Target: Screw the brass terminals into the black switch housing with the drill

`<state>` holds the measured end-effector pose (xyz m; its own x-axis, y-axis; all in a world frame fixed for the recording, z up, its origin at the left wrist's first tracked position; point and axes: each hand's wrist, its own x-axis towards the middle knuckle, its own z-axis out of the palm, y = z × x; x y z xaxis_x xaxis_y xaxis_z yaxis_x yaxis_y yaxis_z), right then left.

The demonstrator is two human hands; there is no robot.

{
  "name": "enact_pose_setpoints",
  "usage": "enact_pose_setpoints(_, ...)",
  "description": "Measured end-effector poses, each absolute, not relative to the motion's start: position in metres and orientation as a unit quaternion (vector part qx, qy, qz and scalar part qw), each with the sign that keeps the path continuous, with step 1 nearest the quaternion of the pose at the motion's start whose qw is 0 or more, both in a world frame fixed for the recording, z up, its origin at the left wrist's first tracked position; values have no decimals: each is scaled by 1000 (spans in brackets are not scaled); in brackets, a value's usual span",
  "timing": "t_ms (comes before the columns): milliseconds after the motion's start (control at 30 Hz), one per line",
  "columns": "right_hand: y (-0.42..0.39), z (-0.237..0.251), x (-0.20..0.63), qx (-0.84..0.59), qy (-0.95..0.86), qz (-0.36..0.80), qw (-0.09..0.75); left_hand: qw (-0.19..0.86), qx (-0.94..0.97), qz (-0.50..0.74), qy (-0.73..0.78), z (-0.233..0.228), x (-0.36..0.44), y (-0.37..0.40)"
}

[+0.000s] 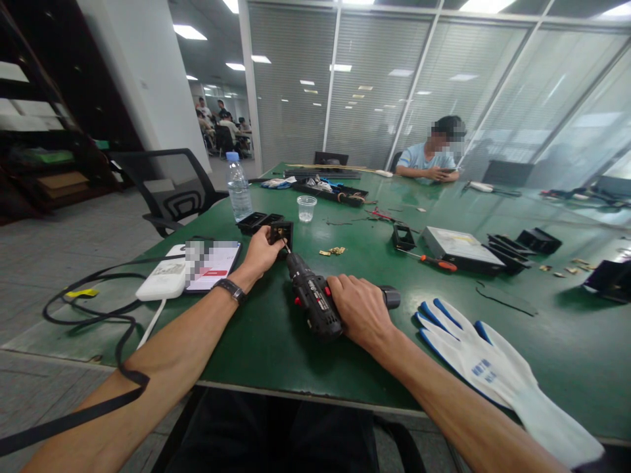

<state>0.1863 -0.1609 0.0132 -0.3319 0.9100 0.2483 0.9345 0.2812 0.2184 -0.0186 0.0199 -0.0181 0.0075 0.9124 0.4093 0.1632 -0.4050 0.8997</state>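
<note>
We see our right hand (pixel 362 312) wrapped around the body of a black drill (pixel 315 299), fingers closed firmly on it, low over the green surface (pixel 276 341). The drill's long axis runs from near right to far left: its butt end sticks out past our knuckles to the right, and its nose points up and away toward the left, ending in a thin bit (pixel 286 248). The bit's tip meets a small black box (pixel 280 233) that stands on the surface just ahead. Our left hand (pixel 259 253) is clamped on that box from its near left side, thumb and fingers curled around its edge, a dark watch (pixel 231 290) on the wrist. The two hands are near each other but apart, with the drill's nose between them. Left of the box lie a phone (pixel 211 263) and a white power bank (pixel 160 279) with a black cable (pixel 89 315) looping off the edge. Behind the box sit more black boxes (pixel 256 221), a water bottle (pixel 238 187) and a clear cup (pixel 306 208). A few brass bits (pixel 332 251) lie just right of the box. Further right we see an orange-handled screwdriver (pixel 431 261), and a white glove (pixel 480 358) lies well to the right of the drill. A person (pixel 428 157) sits at the far side.
</note>
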Motion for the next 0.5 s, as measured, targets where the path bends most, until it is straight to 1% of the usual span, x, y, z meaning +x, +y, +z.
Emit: enact_pose_setpoints(500, -161, 15, 186, -580, -799, -155, 34, 340, 621, 562, 427, -24, -21, 26)
